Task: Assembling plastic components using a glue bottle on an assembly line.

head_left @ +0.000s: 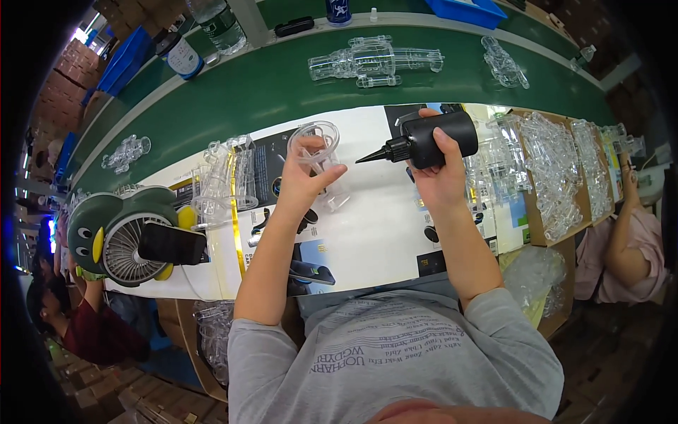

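My left hand (304, 181) grips a clear plastic part with a round ring (328, 128) at its top; its thumb points right and its fingers curl behind the ring. Further clear plastic shows just below that hand, but I cannot tell whether it belongs to the same part. In my right hand (441, 185) lies a black squeeze bottle (460, 134), tipped sideways. The bottle's tapered nozzle (374, 155) points left at the held part, with a small gap between them. Both hands are above a white printed sheet (374, 233) on the bench.
Clear plastic parts (222, 185) stand left, and a box of them (554, 177) sits right. A penguin-shaped fan (127, 237) with a phone (171, 244) is at the near left. More clear assemblies (374, 62) lie on the green bench top (268, 88). Co-workers sit on both sides.
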`<state>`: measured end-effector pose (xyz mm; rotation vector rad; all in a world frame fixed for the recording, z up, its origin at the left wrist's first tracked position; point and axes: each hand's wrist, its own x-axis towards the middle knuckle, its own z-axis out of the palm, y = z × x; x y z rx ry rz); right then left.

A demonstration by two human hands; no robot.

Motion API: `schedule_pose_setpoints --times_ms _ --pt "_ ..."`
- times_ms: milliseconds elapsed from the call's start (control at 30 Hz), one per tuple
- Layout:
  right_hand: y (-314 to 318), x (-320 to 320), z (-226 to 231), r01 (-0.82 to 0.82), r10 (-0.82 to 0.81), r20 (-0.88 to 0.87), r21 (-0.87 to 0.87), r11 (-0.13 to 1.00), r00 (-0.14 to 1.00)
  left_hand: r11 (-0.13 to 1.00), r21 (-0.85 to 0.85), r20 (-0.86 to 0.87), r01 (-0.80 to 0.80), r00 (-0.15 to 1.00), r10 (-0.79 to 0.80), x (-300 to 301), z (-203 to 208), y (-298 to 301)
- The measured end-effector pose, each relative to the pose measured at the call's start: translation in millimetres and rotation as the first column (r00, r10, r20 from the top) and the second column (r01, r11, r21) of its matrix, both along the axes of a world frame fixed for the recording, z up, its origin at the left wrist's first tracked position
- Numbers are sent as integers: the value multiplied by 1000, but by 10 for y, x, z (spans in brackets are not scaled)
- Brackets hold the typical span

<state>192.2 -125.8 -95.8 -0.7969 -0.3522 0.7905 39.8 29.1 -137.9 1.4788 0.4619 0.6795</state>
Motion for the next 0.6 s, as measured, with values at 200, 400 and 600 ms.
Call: schedule_pose_setpoints --times_ms 200,400,600 --pt "11 -10 23 23 -26 53 55 998 998 999 -37 54 -21 998 23 4 101 -57" --pt "42 -14 4 84 -87 43 63 994 995 999 -8 96 -47 994 47 35 135 -65" --pt "107 6 -74 85 -76 -244 29 996 967 984 81 100 -158 984 150 1 92 -21"
